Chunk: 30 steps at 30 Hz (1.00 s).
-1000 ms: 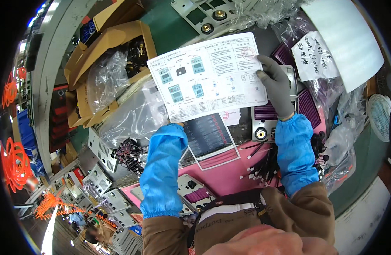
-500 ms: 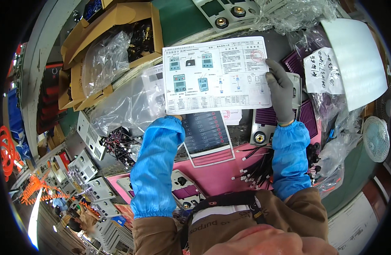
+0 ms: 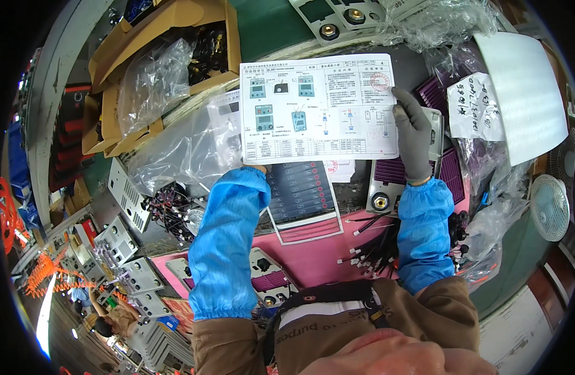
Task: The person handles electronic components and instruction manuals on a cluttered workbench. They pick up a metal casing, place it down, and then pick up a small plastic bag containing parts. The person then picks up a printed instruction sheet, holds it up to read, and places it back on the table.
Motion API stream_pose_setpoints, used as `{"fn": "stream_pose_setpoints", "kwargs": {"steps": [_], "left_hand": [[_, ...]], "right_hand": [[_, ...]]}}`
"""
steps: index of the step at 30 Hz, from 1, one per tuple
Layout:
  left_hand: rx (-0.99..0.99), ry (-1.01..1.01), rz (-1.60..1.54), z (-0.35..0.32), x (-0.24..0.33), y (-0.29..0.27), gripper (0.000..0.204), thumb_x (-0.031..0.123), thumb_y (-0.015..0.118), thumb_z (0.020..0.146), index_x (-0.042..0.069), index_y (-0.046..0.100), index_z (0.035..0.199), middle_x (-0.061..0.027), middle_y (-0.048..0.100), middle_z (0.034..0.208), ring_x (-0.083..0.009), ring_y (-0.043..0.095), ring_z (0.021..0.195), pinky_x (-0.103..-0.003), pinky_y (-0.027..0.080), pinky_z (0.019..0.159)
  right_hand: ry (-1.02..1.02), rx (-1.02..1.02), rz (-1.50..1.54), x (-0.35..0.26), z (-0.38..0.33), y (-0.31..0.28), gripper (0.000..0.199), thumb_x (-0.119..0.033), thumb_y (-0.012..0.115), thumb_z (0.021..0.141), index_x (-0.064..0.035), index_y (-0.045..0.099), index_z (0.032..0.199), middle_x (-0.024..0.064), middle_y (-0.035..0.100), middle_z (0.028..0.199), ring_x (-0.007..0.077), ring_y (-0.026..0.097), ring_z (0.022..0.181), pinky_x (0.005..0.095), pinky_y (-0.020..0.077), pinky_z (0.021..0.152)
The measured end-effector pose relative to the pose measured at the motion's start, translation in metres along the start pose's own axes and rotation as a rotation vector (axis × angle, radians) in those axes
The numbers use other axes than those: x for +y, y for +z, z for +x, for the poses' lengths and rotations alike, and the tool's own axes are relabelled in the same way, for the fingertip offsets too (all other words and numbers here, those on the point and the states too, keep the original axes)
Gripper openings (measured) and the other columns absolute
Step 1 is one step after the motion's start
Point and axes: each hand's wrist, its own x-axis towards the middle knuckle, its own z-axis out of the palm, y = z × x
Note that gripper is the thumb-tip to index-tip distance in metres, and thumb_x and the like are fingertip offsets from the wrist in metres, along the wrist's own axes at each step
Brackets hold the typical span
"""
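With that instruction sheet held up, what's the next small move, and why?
Perhaps shift the printed instruction sheet leftward: the gloved right hand pinches its right edge, and from this view it covers part of the purple-louvred panel.

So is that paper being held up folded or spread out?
Spread out: the printed sheet shows its front and all four corners, nothing folded over. The gloved right hand grips its right edge.

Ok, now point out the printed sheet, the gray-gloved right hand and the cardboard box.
Printed sheet [image 3: 318, 109]: head view, middle of its printed face.
Gray-gloved right hand [image 3: 415, 139]: head view, back of the glove.
Cardboard box [image 3: 140, 36]: head view, its brown flap, upper left.
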Motion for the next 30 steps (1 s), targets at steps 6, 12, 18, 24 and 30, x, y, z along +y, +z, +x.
{"fn": "stream_pose_setpoints", "kwargs": {"steps": [6,12,18,24,30], "left_hand": [[0.007,-0.016,-0.001,0.0009,-0.0007,0.0002,0.044,0.025,0.063,0.096,0.005,0.060,0.135,-0.0182,0.059,0.137,-0.0367,0.055,0.127,-0.045,0.042,0.109],[0.006,-0.017,-0.004,0.0020,0.0000,-0.0014,0.044,0.025,0.063,0.096,0.005,0.060,0.135,-0.0181,0.059,0.138,-0.0366,0.055,0.128,-0.045,0.042,0.109],[0.007,-0.024,-0.006,0.0032,0.0002,-0.0013,0.044,0.024,0.063,0.096,0.006,0.060,0.135,-0.0180,0.058,0.138,-0.0364,0.054,0.128,-0.045,0.041,0.109],[0.004,-0.030,-0.004,0.0033,-0.0002,-0.0005,0.044,0.024,0.063,0.096,0.006,0.059,0.136,-0.0179,0.058,0.139,-0.0363,0.054,0.128,-0.045,0.041,0.110],[0.003,-0.031,-0.002,0.0007,-0.0012,-0.0005,0.045,0.023,0.062,0.096,0.006,0.059,0.136,-0.0178,0.057,0.139,-0.0361,0.054,0.129,-0.045,0.041,0.110]], "right_hand": [[-0.001,-0.001,0.012,0.0000,-0.0006,0.0019,0.034,-0.006,0.056,0.099,0.0008,0.063,0.131,0.0074,0.066,0.122,0.0138,0.059,0.110,0.0269,0.0451,0.098],[0.023,-0.004,0.025,0.0000,-0.0008,0.0014,0.034,-0.006,0.056,0.099,0.0009,0.063,0.131,0.0074,0.066,0.121,0.0136,0.059,0.109,0.0271,0.0454,0.098],[0.005,-0.002,0.018,0.0014,-0.0008,0.0012,0.033,-0.007,0.056,0.099,0.0005,0.064,0.130,0.0073,0.066,0.120,0.0137,0.059,0.108,0.0270,0.0457,0.097],[-0.001,0.006,0.019,0.0011,-0.0007,0.0017,0.031,-0.009,0.055,0.102,-0.0001,0.064,0.130,0.0064,0.066,0.119,0.0126,0.058,0.106,0.0256,0.0455,0.095],[-0.015,0.001,0.038,-0.0009,-0.0006,0.0022,0.030,-0.011,0.052,0.104,-0.0005,0.065,0.129,0.0057,0.066,0.117,0.0117,0.058,0.105,0.0249,0.0453,0.094]]}}
